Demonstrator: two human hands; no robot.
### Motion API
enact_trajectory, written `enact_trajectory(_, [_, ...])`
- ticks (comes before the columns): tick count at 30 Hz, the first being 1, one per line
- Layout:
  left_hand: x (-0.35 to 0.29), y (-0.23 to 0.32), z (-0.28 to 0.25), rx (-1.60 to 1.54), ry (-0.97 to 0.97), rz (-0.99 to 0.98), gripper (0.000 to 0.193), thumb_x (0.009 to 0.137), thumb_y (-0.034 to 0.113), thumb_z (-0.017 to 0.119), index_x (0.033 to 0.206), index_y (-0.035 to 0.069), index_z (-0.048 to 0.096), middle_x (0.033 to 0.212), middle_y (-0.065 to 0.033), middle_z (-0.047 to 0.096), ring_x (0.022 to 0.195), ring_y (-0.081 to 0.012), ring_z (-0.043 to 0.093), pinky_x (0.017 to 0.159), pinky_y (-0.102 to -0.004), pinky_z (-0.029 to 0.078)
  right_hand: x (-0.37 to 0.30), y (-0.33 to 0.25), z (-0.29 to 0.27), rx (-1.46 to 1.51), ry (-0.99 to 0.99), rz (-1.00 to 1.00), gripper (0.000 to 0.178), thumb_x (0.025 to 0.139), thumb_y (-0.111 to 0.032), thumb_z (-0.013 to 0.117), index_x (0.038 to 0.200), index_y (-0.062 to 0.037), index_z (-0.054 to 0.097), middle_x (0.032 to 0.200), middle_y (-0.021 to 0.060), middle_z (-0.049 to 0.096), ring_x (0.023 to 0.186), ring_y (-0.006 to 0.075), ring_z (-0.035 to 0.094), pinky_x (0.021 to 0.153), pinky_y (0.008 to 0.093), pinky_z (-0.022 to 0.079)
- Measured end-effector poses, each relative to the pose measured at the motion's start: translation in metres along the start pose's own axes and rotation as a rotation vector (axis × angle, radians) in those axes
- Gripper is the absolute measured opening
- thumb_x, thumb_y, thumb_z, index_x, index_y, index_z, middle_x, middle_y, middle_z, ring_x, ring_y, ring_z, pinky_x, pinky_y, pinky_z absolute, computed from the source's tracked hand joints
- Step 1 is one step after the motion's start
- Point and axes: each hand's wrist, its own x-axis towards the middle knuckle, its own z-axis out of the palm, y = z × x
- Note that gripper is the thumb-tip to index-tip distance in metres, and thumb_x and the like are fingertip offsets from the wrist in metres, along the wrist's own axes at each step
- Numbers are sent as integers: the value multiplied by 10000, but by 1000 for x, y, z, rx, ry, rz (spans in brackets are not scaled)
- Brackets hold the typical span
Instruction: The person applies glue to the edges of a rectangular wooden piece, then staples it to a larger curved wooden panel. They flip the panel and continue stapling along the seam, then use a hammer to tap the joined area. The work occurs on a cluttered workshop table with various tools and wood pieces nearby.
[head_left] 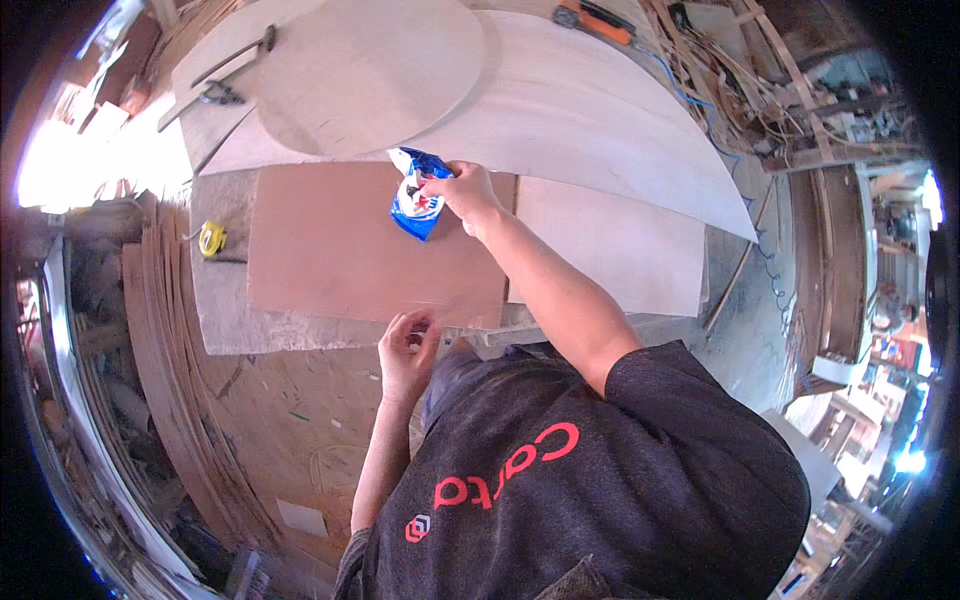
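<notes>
My right hand (468, 196) grips the upper right side of a blue and white plastic packet (412, 205), thumb and fingers closed on it. It is held over a flat brown board (350, 240) on the worktable. Close to my body, just off the table's near edge, my left hand (405, 350) is raised with its fingers loosely bent and the thumb apart. I see nothing in it. A pale rectangular board (610, 245) lies right of the brown one, partly behind my right forearm.
Across the far side lies a wide pale sheet (590, 110) with a round board (370, 70) on top. A bar clamp (222, 90) is at the far left, and a yellow tape measure (211, 239) rests left of the brown board. An orange tool (595, 20) lies at the back.
</notes>
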Motion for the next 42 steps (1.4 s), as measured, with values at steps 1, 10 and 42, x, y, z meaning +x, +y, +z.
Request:
enact_trajectory(1, [2,5,11,17,-19,20,205,913,76,725,1099,-8,716,966,-94,704,836,-148,692,724,-288,557,-12,-7,-19,187,-87,3,418,694,-54,774,1087,64,696,1058,159,745,958,238,722,842,371,585])
enact_trajectory(10, [49,59,151,382,43,200,388,896,146,727,1231,-36,658,1127,-212,669,1061,-354,665,967,-431,526,-136,16,-362,985,-283,-189,613,910,-350,611,1372,49,554,1178,191,680,897,247,701,909,464,601])
enact_trajectory(42, [68,73,139,-457,2,-312,327,1005,311,703,1178,37,661,1038,-62,704,898,-166,684,749,-331,575,-215,123,-505,577,542,24,370,792,-137,841,1118,-52,688,983,26,705,861,147,687,760,307,562])
